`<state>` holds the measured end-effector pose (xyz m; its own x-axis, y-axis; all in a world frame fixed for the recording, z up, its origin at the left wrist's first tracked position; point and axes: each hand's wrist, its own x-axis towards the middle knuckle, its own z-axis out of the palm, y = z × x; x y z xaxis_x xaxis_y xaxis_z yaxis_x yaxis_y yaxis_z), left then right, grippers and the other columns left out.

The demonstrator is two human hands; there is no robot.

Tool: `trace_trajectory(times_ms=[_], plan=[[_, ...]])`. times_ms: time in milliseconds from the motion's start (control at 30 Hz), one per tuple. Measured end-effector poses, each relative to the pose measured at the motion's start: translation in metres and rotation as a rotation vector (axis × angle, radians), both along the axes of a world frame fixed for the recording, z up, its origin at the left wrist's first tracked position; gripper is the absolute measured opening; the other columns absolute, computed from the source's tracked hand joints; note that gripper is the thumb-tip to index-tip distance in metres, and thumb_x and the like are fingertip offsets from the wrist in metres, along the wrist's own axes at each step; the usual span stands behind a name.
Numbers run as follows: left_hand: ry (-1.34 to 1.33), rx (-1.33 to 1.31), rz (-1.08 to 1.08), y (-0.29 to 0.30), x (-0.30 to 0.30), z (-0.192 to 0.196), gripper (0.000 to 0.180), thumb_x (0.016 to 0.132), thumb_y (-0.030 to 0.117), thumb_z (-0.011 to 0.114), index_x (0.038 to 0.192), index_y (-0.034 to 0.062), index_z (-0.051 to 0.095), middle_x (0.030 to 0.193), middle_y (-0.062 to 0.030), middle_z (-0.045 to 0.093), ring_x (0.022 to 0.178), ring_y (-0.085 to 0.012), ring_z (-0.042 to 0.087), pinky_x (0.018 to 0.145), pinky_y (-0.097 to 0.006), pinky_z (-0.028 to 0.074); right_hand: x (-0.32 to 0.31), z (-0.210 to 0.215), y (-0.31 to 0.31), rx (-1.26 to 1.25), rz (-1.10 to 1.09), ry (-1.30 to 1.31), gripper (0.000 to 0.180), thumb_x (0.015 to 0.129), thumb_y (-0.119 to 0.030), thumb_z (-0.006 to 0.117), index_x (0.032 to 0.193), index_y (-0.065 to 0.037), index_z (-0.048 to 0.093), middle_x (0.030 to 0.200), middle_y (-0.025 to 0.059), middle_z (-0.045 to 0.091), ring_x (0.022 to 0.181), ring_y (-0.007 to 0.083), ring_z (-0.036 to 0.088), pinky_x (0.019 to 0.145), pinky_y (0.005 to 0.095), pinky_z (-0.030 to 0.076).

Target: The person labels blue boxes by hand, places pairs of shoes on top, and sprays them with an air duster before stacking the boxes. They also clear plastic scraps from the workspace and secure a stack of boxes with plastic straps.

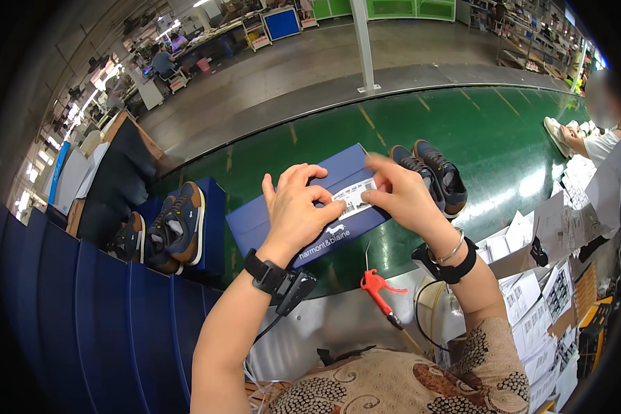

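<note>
A closed dark blue shoebox (pixel 255 224) lies tilted before me on the green belt. A white printed label (pixel 352 200) is on its near side. At the label's left end my left hand (pixel 300 207) presses thumb and forefinger together, the other fingers raised over the lid. Thumb and curled fingers of my right hand (pixel 407 193) close on the label's right end; its forefinger is a little blurred. Whether the label lies fully flat cannot be told. Just beyond my right hand stands a pair of dark sneakers (pixel 441 172) with brown soles.
More dark sneakers (pixel 185 224) sit by blue boxes at the left, with a row of blue boxes (pixel 103 310) nearer. A red air blow gun (pixel 376 284) lies at the belt's near edge. Label sheets (pixel 531 310) are piled right. A co-worker's hand (pixel 573 140) touches white shoes.
</note>
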<state>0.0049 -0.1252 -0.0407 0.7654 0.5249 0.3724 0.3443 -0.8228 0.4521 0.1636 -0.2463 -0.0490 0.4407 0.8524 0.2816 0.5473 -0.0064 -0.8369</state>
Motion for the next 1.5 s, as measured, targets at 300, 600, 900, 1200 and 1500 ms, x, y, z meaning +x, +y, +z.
trace_trajectory(times_ms=[300, 600, 900, 1200, 1500], plan=[[0.016, 0.016, 0.010, 0.006, -0.004, -0.001, 0.022, 0.062, 0.032, 0.074, 0.058, 0.0123, 0.064, 0.114, 0.0012, 0.051, 0.120, -0.0220, 0.036, 0.103, -0.057, 0.004, -0.006, 0.005, 0.004, 0.022, -0.029, -0.068, 0.065, 0.067, -0.006, 0.071, 0.126, -0.002, 0.045, 0.071, 0.0059, 0.058, 0.063, 0.0128, 0.056, 0.060, 0.0254, 0.047], [-0.002, 0.060, 0.016, 0.006, -0.005, -0.004, 0.022, 0.061, 0.030, 0.074, 0.056, 0.0129, 0.061, 0.111, 0.0003, 0.050, 0.119, -0.0223, 0.037, 0.102, -0.058, 0.004, -0.008, 0.001, 0.009, -0.001, -0.009, -0.080, 0.060, 0.068, -0.008, 0.069, 0.122, -0.002, 0.044, 0.075, 0.0121, 0.061, 0.072, 0.0281, 0.062, 0.067, 0.0348, 0.049], [0.015, 0.183, 0.030, 0.013, -0.018, -0.007, 0.029, 0.066, 0.032, 0.070, 0.086, 0.0132, 0.059, 0.111, -0.0047, 0.051, 0.112, -0.0233, 0.042, 0.086, -0.038, 0.028, -0.021, -0.023, 0.016, 0.152, -0.316, -0.395, 0.055, 0.076, -0.017, 0.066, 0.123, -0.003, 0.040, 0.082, 0.0143, 0.056, 0.077, 0.0333, 0.059, 0.067, 0.0390, 0.048], [-0.004, 0.276, 0.067, 0.003, -0.022, -0.016, 0.059, 0.064, 0.042, 0.070, 0.114, 0.0149, 0.054, 0.124, -0.0064, 0.047, 0.115, -0.0241, 0.041, 0.092, -0.041, 0.026, -0.039, -0.057, 0.029, 0.270, -0.322, -0.231, 0.051, 0.078, -0.022, 0.066, 0.119, 0.001, 0.045, 0.089, 0.0166, 0.055, 0.078, 0.0319, 0.055, 0.070, 0.0391, 0.045], [0.053, 0.281, 0.004, -0.010, -0.039, -0.013, 0.081, 0.053, 0.054, 0.074, 0.120, 0.0143, 0.051, 0.126, -0.0085, 0.045, 0.117, -0.0272, 0.039, 0.095, -0.042, 0.023, -0.034, -0.078, 0.002, 0.434, -0.113, 0.030, 0.045, 0.080, -0.010, 0.063, 0.121, 0.000, 0.047, 0.081, 0.0071, 0.060, 0.061, 0.0100, 0.053, 0.058, 0.0238, 0.047]])
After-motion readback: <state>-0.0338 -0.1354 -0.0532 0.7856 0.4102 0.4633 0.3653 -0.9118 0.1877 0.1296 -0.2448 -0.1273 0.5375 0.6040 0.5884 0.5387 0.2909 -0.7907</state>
